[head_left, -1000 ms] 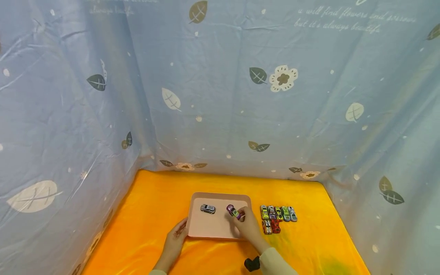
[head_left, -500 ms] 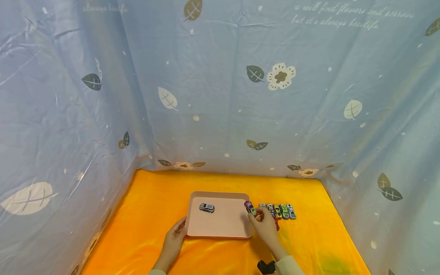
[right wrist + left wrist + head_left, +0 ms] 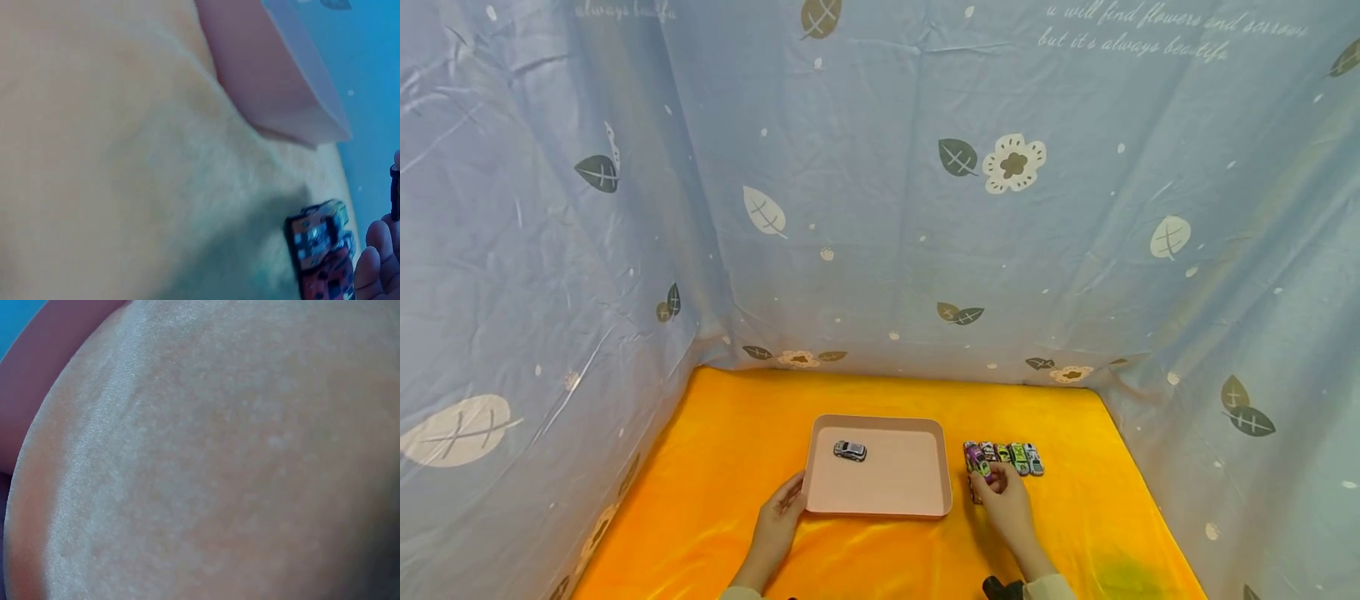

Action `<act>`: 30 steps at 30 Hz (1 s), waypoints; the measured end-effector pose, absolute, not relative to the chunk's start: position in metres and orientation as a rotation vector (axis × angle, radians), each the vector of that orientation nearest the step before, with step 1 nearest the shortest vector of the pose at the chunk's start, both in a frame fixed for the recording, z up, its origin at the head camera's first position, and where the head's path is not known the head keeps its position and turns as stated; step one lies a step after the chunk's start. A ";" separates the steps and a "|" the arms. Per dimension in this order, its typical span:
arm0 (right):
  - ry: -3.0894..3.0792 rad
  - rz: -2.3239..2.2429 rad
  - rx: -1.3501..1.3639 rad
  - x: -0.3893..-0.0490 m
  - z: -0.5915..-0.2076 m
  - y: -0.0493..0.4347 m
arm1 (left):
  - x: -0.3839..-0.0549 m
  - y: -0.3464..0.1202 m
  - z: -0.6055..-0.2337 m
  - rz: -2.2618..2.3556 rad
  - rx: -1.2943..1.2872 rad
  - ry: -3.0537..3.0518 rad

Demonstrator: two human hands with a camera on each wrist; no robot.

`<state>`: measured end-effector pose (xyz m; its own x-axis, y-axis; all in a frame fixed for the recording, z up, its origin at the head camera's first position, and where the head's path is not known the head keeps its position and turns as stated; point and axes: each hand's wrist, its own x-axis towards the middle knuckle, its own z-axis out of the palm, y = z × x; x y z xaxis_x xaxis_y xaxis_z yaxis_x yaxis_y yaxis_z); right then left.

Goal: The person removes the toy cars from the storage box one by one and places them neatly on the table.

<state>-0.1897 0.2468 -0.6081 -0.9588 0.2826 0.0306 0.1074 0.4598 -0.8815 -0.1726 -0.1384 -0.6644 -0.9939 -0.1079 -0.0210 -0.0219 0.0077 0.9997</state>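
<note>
A purple and green toy car (image 3: 977,459) is pinched between the thumb and fingers of my right hand (image 3: 1009,508). It overlaps the left end of a group of toy cars (image 3: 1018,457) and hides part of it. In the right wrist view, the hand's fingers (image 3: 375,262) show at the lower right edge beside a red toy car (image 3: 328,278) and a chequered one (image 3: 314,237). My left hand (image 3: 775,525) rests its fingers against the left wall of a pink tray (image 3: 880,511). Inside the tray lies a silver toy car (image 3: 850,451), near the upper left.
Yellow cloth (image 3: 752,433) covers the surface under the tray and cars. Blue patterned curtains (image 3: 880,250) rise behind and at both sides. A black device (image 3: 1000,588) sits at the right wrist.
My right hand has moved right with the purple and green toy car, from over the tray to over the group of cars. The left hand has stayed at the tray's left side.
</note>
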 end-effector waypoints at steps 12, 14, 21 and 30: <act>-2.589 1.404 -0.502 -0.178 -0.616 0.276 | -0.174 -0.139 -0.664 -2.148 0.148 -2.213; -2.588 1.388 -0.531 -0.175 -0.618 0.281 | -0.173 -0.139 -0.663 -2.155 0.139 -2.213; -2.555 1.404 -0.574 -0.167 -0.625 0.298 | -0.172 -0.138 -0.663 -2.156 0.137 -2.213; -2.517 1.310 -0.679 -0.159 -0.635 0.319 | -0.172 -0.137 -0.664 -2.189 0.164 -2.190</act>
